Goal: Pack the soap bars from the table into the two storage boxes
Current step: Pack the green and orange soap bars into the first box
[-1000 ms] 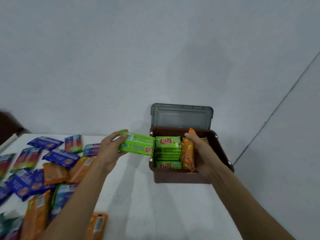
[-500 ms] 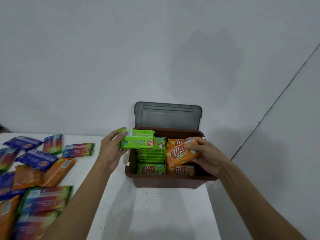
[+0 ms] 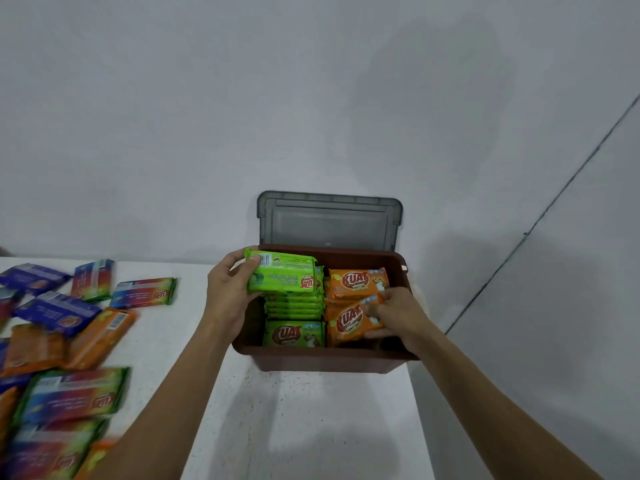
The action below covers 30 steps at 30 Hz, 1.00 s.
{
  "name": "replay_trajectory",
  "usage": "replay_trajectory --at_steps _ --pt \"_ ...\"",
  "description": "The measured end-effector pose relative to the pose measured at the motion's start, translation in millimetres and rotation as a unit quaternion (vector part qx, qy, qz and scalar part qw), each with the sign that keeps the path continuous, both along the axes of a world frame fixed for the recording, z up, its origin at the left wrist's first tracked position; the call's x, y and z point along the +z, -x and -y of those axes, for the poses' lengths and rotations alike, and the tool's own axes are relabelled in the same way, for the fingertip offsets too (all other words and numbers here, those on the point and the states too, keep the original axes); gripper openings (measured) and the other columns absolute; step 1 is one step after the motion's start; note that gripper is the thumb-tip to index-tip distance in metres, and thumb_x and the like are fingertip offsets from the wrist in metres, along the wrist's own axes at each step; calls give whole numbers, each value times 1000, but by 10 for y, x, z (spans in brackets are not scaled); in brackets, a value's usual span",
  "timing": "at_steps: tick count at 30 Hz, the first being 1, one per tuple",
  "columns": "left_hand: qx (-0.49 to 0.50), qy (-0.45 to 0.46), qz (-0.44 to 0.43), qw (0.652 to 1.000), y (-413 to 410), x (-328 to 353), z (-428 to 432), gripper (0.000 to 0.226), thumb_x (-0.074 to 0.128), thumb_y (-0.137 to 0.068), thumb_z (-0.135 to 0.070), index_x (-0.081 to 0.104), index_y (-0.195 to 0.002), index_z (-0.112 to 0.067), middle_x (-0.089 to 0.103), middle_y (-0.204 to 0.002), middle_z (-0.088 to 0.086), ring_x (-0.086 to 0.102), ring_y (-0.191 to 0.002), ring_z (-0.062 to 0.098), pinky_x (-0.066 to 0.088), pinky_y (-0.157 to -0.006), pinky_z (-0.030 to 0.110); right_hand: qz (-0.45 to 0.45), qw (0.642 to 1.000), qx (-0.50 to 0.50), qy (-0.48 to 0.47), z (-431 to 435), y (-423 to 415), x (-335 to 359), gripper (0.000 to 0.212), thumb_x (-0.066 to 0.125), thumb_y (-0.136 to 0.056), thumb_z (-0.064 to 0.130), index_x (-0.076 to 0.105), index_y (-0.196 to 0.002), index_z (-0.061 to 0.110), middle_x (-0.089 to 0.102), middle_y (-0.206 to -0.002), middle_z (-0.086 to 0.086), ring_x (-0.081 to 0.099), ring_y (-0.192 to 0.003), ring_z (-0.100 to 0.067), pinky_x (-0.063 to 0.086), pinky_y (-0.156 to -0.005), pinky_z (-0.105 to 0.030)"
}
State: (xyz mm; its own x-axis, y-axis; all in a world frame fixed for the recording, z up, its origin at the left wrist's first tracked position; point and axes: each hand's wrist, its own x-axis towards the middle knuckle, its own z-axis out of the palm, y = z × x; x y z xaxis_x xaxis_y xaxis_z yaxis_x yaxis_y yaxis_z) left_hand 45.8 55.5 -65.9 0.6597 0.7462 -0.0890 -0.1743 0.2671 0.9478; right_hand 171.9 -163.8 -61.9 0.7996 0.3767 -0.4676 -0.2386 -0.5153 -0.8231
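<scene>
A brown storage box (image 3: 322,358) with its grey lid (image 3: 329,220) leaning open stands at the table's right end. Inside it, green soap bars (image 3: 294,336) fill the left side and orange bars (image 3: 356,284) lie on the right. My left hand (image 3: 230,296) holds a green soap bar (image 3: 282,277) over the box's left side, above the green stack. Inside the box, my right hand (image 3: 394,311) grips an orange soap bar (image 3: 348,322) that lies tilted on the orange pile. Only one box is in view.
Several loose soap bars in blue, orange and rainbow wrappers (image 3: 62,341) are scattered over the left part of the white table (image 3: 311,427). A grey wall rises right behind the box. The table's right edge runs just past the box.
The view has shifted so the box sits more central. My left hand has brought the green bar over the box. My right hand has lowered the orange bar onto the orange pile.
</scene>
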Motion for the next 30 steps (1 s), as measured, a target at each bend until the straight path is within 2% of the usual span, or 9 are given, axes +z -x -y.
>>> replay_trajectory --at_steps 5,7,11,16,19,23,25,28,30 --pt "2 -7 1 1000 23 -32 4 17 58 -96 -12 64 -112 -10 72 -92 3 69 -80 14 58 -65 29 101 985 45 129 -46 -57 -117 38 62 -94 19 53 -130 13 63 -124 -10 68 -101 -29 63 -70 -37" --pt "4 -2 3 1000 21 -41 1 17 58 -96 -13 64 -112 -10 71 -91 3 69 -80 14 58 -65 28 155 965 75 200 -64 -65 -99 41 60 -95 22 51 -133 11 61 -127 -11 65 -108 -28 59 -76 -32" --pt "4 -3 3 1000 8 -42 0 14 59 -96 -12 65 -108 -12 71 -90 3 69 -77 13 57 -61 26 235 913 127 309 -101 -29 -83 46 59 -97 24 46 -137 6 57 -131 -14 62 -113 -28 53 -96 -37" --pt "1 0 8 1000 22 -34 5 13 58 -96 -12 64 -108 -11 71 -91 4 69 -77 13 59 -63 27 301 873 172 343 -103 78 -124 37 57 -99 19 50 -132 5 57 -129 -14 63 -111 -26 51 -95 -34" --pt "-4 -4 6 1000 28 -26 15 13 58 -96 -11 64 -107 -12 71 -93 5 69 -77 13 59 -62 27 320 864 174 348 -98 95 -141 33 57 -98 17 52 -129 6 58 -126 -13 64 -108 -26 52 -93 -34" --pt "-11 0 2 1000 38 -9 12 14 58 -96 -10 64 -108 -11 71 -94 7 70 -77 14 59 -61 28 305 872 180 339 -88 59 -103 40 63 -95 25 52 -130 9 60 -126 -12 64 -108 -25 52 -93 -34" --pt "-13 1 -1 1000 42 5 11 13 57 -96 -10 65 -107 -12 71 -94 7 70 -78 16 58 -61 28 312 889 158 296 -102 20 -54 39 65 -93 34 57 -124 12 65 -118 -8 67 -99 -21 55 -87 -32" --pt "-21 -2 -7 1000 40 20 9 17 57 -96 -10 65 -111 -9 71 -96 8 69 -81 18 58 -61 28 317 924 132 168 -172 14 110 26 61 -94 38 62 -93 13 68 -87 -3 64 -72 -14 55 -64 -28" --pt "-32 -4 -10 999 49 31 10 21 57 -96 -11 64 -116 -7 71 -100 10 69 -85 20 59 -64 30 247 962 113 24 -247 80 208 25 60 -96 35 63 -91 10 68 -86 -9 65 -71 -15 61 -66 -36"
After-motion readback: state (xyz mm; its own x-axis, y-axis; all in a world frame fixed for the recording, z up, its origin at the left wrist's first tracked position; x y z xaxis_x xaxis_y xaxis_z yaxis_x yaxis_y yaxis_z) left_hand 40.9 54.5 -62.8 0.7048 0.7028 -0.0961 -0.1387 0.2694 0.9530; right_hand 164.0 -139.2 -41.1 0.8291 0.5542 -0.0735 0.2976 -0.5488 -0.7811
